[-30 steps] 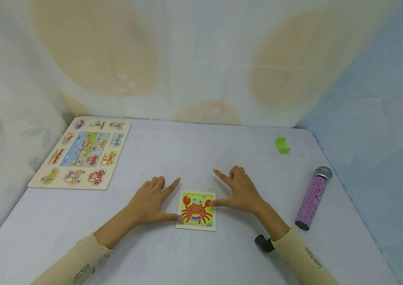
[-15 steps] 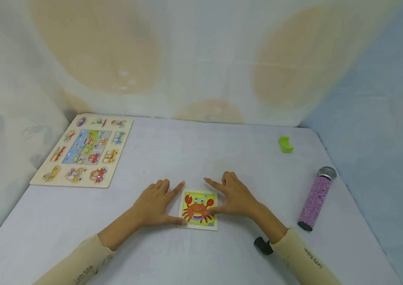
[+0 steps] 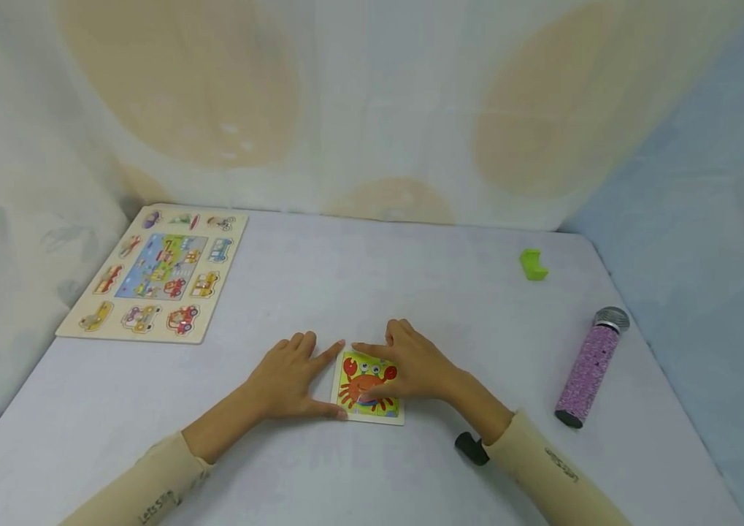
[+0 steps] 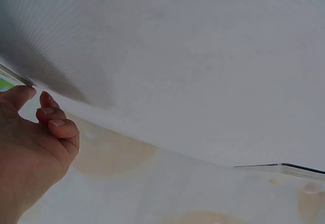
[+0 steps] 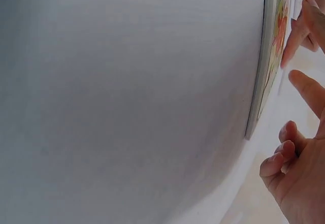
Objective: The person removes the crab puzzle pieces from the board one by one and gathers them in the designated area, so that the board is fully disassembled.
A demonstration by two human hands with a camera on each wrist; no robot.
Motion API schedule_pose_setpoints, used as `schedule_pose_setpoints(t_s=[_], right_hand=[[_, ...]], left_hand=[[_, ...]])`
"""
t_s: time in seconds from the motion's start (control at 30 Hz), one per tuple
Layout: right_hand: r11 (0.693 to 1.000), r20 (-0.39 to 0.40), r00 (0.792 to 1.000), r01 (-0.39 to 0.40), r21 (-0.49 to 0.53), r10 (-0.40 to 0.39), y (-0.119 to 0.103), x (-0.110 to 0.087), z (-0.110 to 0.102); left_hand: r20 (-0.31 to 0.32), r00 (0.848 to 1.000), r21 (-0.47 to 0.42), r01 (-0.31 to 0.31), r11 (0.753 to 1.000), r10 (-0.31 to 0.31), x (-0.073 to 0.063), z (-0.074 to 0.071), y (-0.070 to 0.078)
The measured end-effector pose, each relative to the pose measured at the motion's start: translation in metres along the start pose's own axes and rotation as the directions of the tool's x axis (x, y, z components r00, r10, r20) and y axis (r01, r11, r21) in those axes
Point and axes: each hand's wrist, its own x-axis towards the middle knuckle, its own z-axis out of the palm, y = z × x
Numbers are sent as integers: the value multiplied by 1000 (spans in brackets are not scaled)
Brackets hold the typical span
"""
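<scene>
A small square crab puzzle (image 3: 361, 383) in a pale frame lies flat on the white table. At its left side is my left hand (image 3: 285, 381). The index finger and thumb are spread, their tips by the left corners, with the other fingers bent. My right hand (image 3: 419, 369) is over the puzzle's right part, hiding some of the picture. Its thumb extends across the crab and its index finger points along the top edge to the far left corner. In the right wrist view, the index fingertip stands apart from the puzzle (image 5: 274, 46); thumb contact is unclear.
A larger vehicle puzzle board (image 3: 161, 274) lies at the back left. To the right are a purple glittery microphone (image 3: 585, 372) and a green notched block (image 3: 533, 264). A black cylindrical object (image 3: 472, 448) sits partly hidden under the right sleeve. Draped cloth walls enclose the table.
My right hand has moved left over the puzzle, its index finger coming close to the left one. My left hand has shifted slightly right against the puzzle's left side.
</scene>
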Motion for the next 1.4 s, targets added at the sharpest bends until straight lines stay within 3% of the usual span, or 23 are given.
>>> schedule_pose_setpoints(t_s=[0.23, 0.37, 0.83, 1.03, 1.4], right_hand=[[995, 4, 995, 100, -8, -100, -3, 6, -4], [993, 34, 993, 114, -21, -113, -2, 10, -6], [995, 116, 990, 85, -50, -78, -3, 17, -11], [999, 158, 986, 53, 1, -52, -3, 23, -7], [990, 158, 987, 5, 141, -27, 2, 24, 3]], left_hand=[[-32, 999, -1, -2, 1000, 2, 0, 3, -1], [-41, 999, -6, -5, 1000, 5, 1, 3, 0], [-52, 999, 4, -10, 1000, 11, 3, -5, 5], [-23, 1000, -20, 10, 1000, -11, 2, -2, 6], [-41, 999, 15, 12, 1000, -11, -3, -3, 7]])
